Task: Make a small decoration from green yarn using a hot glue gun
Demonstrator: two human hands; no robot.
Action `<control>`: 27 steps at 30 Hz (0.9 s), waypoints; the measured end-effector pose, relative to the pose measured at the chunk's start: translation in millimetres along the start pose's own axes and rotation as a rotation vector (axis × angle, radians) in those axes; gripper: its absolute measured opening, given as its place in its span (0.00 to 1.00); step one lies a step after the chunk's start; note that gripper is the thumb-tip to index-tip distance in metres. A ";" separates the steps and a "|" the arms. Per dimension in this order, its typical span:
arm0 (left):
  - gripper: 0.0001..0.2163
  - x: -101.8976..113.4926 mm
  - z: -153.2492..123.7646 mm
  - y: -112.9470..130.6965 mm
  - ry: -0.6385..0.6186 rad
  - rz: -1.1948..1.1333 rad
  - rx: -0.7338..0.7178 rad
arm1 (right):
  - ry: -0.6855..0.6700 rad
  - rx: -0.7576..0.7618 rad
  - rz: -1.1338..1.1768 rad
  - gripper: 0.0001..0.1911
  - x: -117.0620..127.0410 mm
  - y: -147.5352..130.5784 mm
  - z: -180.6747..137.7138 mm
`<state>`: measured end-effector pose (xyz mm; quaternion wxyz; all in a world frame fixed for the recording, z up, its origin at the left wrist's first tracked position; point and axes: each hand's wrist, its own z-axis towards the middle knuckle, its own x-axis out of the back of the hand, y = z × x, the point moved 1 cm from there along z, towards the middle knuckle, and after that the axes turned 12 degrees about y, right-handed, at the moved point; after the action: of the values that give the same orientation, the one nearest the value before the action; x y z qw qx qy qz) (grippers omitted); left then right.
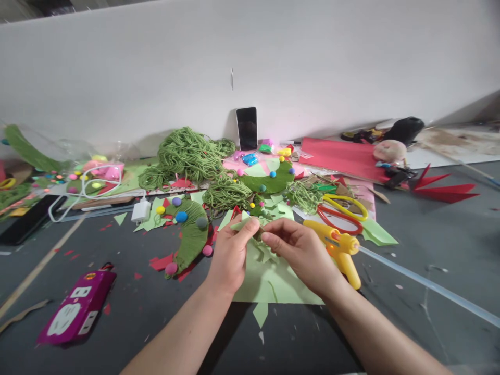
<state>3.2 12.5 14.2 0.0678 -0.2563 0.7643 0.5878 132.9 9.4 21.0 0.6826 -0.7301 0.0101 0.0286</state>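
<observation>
My left hand (pixel 230 252) and my right hand (pixel 299 250) meet at the middle of the dark floor, both pinching a small light-green paper piece (pixel 242 223) with something small and dark between the fingertips. Under the hands lies a light-green paper sheet (pixel 269 284) with cut-outs. A yellow glue gun (pixel 338 247) lies just right of my right hand, with a clear glue stick (pixel 425 284) trailing from it. A green yarn-wrapped crescent with coloured pompoms (pixel 191 232) lies left of my left hand.
A heap of green yarn (pixel 187 153) sits by the white wall, next to a propped phone (pixel 247 128). Scissors with red and yellow handles (pixel 344 211), red paper (pixel 338 156), a purple power strip (pixel 78 307), a white charger (pixel 140 211) and paper scraps lie around.
</observation>
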 end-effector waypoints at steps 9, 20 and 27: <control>0.11 -4.2 -3.8 3.7 -0.116 -0.022 0.082 | 0.011 0.004 -0.021 0.15 1.7 0.0 1.0; 0.08 7.1 3.2 12.6 -0.263 0.184 0.141 | -0.025 0.197 -0.253 0.08 27.3 -6.4 9.5; 0.10 9.6 3.9 13.0 -0.321 0.350 0.155 | -0.075 0.280 -0.376 0.05 30.7 -9.5 10.1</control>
<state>-11.9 15.4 20.4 0.1048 -0.0174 0.8193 0.5634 163.8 20.8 28.1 0.7703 -0.6160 -0.1474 -0.0736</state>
